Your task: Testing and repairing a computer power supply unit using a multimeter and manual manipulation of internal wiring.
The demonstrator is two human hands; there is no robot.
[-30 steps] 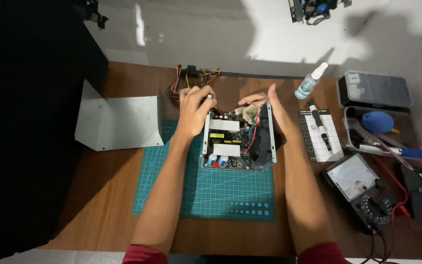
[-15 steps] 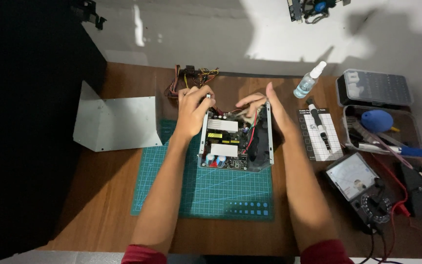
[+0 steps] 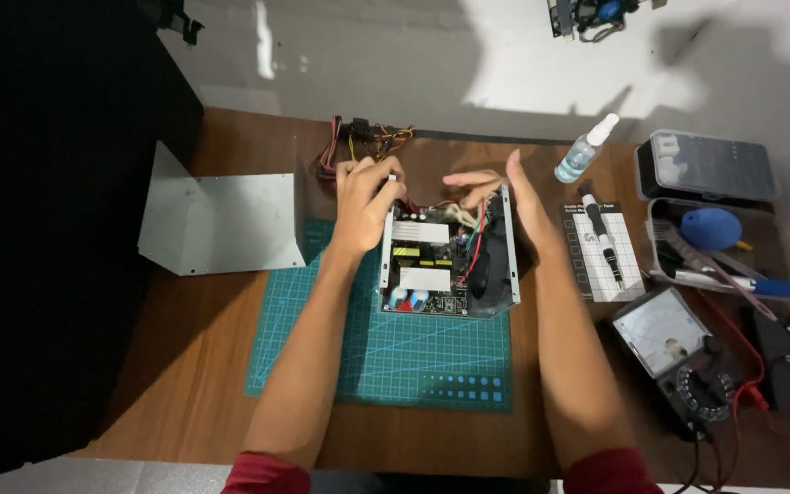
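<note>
Left hand point(image 3: 365, 203) curls loosely on the open power supply point(image 3: 448, 261)'s far left corner, bracing it, while the right hand point(image 3: 505, 197), fingers open, steadies the right wall.

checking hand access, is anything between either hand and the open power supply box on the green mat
Nothing visible does. The left hand rests at the far left corner of the open power supply box, and the right hand lies against its far right edge. Both are already at it.

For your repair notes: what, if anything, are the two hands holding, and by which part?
Both are at the far end of the opened power supply: left hand at its far-left corner, right hand open along the far-right wall. Whether either truly grips cannot be told.
</note>
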